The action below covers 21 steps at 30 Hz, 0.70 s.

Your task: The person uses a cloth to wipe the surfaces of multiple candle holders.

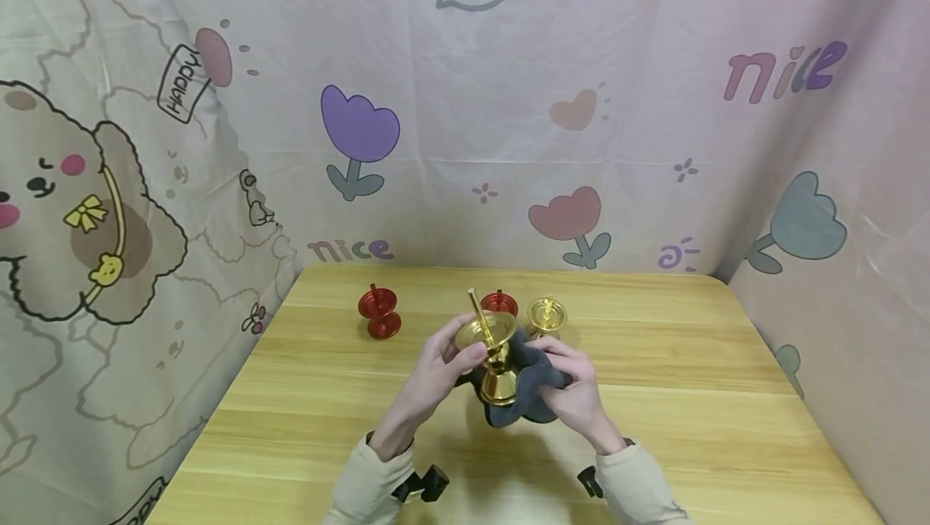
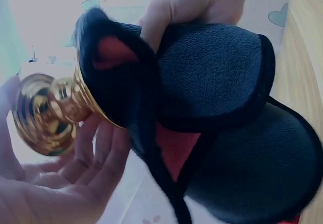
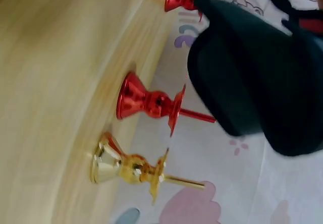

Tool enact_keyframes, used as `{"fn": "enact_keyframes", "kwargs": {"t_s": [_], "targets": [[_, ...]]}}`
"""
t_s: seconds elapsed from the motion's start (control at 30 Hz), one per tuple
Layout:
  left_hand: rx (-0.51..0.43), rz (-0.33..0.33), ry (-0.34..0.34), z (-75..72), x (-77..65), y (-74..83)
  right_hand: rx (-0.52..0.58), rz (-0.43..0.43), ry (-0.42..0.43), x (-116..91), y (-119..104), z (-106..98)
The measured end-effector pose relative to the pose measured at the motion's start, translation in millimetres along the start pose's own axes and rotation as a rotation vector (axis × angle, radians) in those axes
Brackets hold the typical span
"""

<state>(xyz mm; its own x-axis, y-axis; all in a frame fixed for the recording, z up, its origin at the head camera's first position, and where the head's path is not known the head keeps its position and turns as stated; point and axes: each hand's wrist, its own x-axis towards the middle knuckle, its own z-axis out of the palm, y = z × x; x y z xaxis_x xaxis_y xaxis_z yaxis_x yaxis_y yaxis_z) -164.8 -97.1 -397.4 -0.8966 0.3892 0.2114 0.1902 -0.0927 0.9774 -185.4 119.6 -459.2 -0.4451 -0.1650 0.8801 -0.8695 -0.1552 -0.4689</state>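
Observation:
A gold candlestick (image 1: 500, 386) with a shallow dish and an upright spike is held above the table, tilted slightly. My left hand (image 1: 433, 367) grips it at the dish, thumb on the near side of the rim. My right hand (image 1: 576, 386) holds a dark grey cloth (image 1: 536, 380) bunched against the candlestick's foot and stem. In the left wrist view the cloth (image 2: 217, 72) shows black edging and a red underside, and it wraps over one end of the candlestick (image 2: 65, 100). Folds of cloth hide part of the right fingers.
Toward the back of the wooden table (image 1: 654, 396) stand a red candlestick (image 1: 382, 315) at left, another red candlestick (image 1: 500, 301) behind the held one, and a second gold candlestick (image 1: 546, 315) beside it. A printed curtain (image 1: 465, 105) hangs behind and along the sides.

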Motion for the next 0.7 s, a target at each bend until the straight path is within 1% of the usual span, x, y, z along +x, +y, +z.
{"fn": "enact_keyframes", "kwargs": {"t_s": [0.1, 0.17, 0.23, 0.37, 0.47, 0.6, 0.7], "targets": [[-0.011, 0.029, -0.043, -1.8, -1.0, -0.9, 0.064, 0.079, -0.014, -2, -2, -2], [-0.014, 0.037, -0.057, -2.7, -1.6, -1.0, 0.085, 0.093, -0.026, -1, -2, -3], [-0.012, 0.032, -0.056, -3.3, -1.6, -1.3, 0.087, 0.086, -0.035, -1, -3, -4], [-0.004, 0.017, -0.037, -4.3, -1.1, -2.6, 0.057, 0.067, -0.050, 1, -3, -6], [-0.011, 0.021, -0.022, -6.3, -0.3, -6.0, 0.009, 0.067, -0.043, 0, -3, -8], [-0.048, 0.033, 0.002, -12.5, 2.7, -11.6, -0.051, 0.098, -0.001, -4, -1, -10], [-0.077, 0.013, 0.049, -19.7, 6.4, -14.5, -0.082, 0.119, 0.033, -6, 0, -12]]}}
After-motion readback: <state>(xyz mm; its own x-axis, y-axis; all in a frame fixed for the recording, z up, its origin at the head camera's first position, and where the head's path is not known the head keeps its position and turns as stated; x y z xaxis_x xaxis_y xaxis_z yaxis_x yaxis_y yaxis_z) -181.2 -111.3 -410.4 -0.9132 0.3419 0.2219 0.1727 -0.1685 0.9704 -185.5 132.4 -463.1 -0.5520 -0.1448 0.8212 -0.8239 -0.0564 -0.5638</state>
